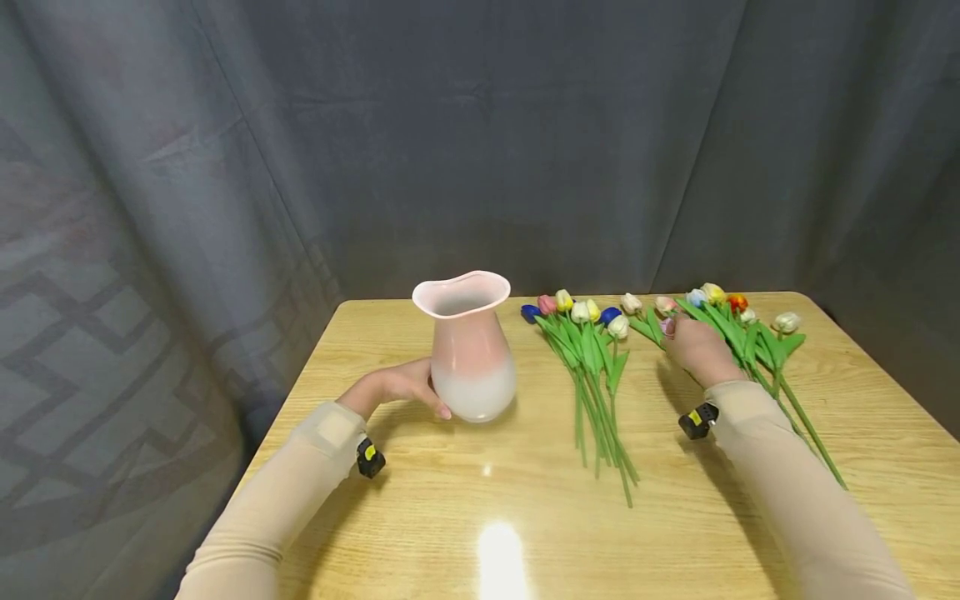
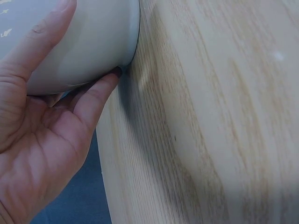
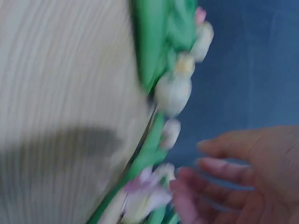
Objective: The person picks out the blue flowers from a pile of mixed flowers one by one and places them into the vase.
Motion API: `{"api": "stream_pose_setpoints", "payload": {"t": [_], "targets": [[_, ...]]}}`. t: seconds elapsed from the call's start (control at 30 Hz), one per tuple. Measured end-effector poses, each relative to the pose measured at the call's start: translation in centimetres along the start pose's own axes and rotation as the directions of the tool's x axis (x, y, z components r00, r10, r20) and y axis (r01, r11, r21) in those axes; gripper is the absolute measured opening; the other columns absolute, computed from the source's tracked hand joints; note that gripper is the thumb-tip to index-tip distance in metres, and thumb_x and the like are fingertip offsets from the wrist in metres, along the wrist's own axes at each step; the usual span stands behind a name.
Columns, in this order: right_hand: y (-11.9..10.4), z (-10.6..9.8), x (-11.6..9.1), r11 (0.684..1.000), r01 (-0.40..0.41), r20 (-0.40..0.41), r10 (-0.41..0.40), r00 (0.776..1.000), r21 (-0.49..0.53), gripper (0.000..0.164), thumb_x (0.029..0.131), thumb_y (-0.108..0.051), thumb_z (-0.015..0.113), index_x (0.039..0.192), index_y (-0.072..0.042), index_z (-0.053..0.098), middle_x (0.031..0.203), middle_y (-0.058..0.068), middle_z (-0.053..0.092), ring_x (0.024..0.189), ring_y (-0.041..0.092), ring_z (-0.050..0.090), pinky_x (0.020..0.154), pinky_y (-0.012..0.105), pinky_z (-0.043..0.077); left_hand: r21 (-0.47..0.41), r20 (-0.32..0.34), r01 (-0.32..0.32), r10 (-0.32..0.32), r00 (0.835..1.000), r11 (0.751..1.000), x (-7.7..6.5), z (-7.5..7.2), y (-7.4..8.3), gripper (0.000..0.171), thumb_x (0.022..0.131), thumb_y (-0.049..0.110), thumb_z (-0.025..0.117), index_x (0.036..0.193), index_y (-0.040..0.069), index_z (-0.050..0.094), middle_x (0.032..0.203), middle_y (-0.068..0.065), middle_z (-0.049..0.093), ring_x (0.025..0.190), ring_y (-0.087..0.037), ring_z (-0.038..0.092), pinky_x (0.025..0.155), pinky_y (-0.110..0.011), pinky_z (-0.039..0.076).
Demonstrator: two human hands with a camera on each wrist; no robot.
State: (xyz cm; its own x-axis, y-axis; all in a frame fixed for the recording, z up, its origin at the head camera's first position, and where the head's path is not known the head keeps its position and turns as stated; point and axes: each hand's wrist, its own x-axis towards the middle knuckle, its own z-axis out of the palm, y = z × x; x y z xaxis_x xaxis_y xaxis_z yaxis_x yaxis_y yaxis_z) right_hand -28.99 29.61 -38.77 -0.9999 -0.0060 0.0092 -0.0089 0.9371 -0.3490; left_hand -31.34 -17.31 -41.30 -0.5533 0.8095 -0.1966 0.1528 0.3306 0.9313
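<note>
A pink-to-white vase [image 1: 474, 358] with a wavy rim stands upright on the table. My left hand [image 1: 408, 383] grips its lower left side, thumb across the front; in the left wrist view the fingers reach round beneath the vase's wall [image 2: 98, 46] near the base. At the right, my right hand [image 1: 701, 350] is over a spread of artificial tulips [image 1: 750, 337], beside a purple tulip [image 3: 145, 193]. Seen from the right wrist, its thumb and loosely bent fingers stand apart with nothing held between them. That view is blurred.
Between vase and right hand lies a bunch of tulips [image 1: 592, 350] with blue, pink, yellow and white heads, stems toward the front. Grey curtains [image 1: 495, 150] hang behind the wooden table [image 1: 420, 517] and at its left side.
</note>
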Motion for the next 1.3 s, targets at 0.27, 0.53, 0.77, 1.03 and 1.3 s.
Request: {"api": "stream_pose_setpoints", "payload": {"t": [0.27, 0.53, 0.77, 1.03, 1.3], "targets": [[-5.8, 1.8, 0.2, 0.972, 0.178, -0.027, -0.176, 0.984, 0.151, 0.024, 0.095, -0.011, 0.053, 0.114, 0.004, 0.052, 0.102, 0.025, 0.064, 0.081, 0.03, 0.064, 0.062, 0.036, 0.048, -0.006, -0.002, 0.005, -0.005, 1.0, 1.0, 0.0, 0.0, 0.1, 0.088, 0.07, -0.001, 0.081, 0.144, 0.01, 0.035, 0.14, -0.009, 0.049, 0.126, -0.023, 0.048, 0.107, -0.037, 0.038], [-8.3, 4.6, 0.5, 0.968, 0.232, 0.171, -0.246, 0.954, 0.096, 0.02, 0.094, -0.014, 0.059, 0.105, 0.002, 0.053, 0.091, 0.015, 0.062, 0.072, 0.02, 0.056, 0.063, 0.033, 0.046, -0.003, 0.003, -0.001, 0.001, 1.0, 1.0, 0.1, 0.0, 0.3, 0.087, 0.07, -0.001, 0.081, 0.143, 0.01, 0.035, 0.14, -0.009, 0.049, 0.127, -0.023, 0.048, 0.108, -0.039, 0.037], [-8.6, 5.9, 1.1, 0.966, 0.244, 0.16, -0.254, 0.954, 0.083, 0.017, 0.09, -0.009, 0.062, 0.091, 0.001, 0.049, 0.079, 0.008, 0.05, 0.067, 0.019, 0.045, 0.06, 0.03, 0.039, -0.007, 0.006, -0.002, 0.002, 1.0, 1.0, 0.1, 0.0, 0.2, 0.089, 0.07, -0.002, 0.081, 0.144, 0.009, 0.034, 0.141, -0.01, 0.048, 0.127, -0.024, 0.048, 0.108, -0.038, 0.038], [-8.7, 6.0, 2.2, 0.985, 0.125, 0.245, -0.151, 0.958, 0.12, 0.021, 0.086, -0.005, 0.061, 0.073, -0.007, 0.045, 0.066, 0.003, 0.043, 0.058, 0.016, 0.046, 0.054, 0.027, 0.041, 0.01, -0.011, 0.01, -0.01, 1.0, 1.0, 0.1, 0.1, 0.1, 0.088, 0.069, -0.001, 0.081, 0.143, 0.009, 0.035, 0.139, -0.01, 0.049, 0.125, -0.022, 0.049, 0.107, -0.038, 0.038], [-8.3, 5.1, 2.2, 0.88, -0.035, 0.312, -0.131, 0.941, 0.474, 0.021, 0.087, 0.004, 0.054, 0.069, -0.002, 0.045, 0.056, -0.002, 0.044, 0.049, 0.005, 0.043, 0.052, 0.02, 0.046, 0.002, -0.018, 0.013, -0.013, 1.0, 1.0, 0.0, 0.2, 0.1, 0.088, 0.069, -0.002, 0.081, 0.144, 0.008, 0.034, 0.139, -0.011, 0.049, 0.125, -0.023, 0.049, 0.106, -0.037, 0.039]]}}
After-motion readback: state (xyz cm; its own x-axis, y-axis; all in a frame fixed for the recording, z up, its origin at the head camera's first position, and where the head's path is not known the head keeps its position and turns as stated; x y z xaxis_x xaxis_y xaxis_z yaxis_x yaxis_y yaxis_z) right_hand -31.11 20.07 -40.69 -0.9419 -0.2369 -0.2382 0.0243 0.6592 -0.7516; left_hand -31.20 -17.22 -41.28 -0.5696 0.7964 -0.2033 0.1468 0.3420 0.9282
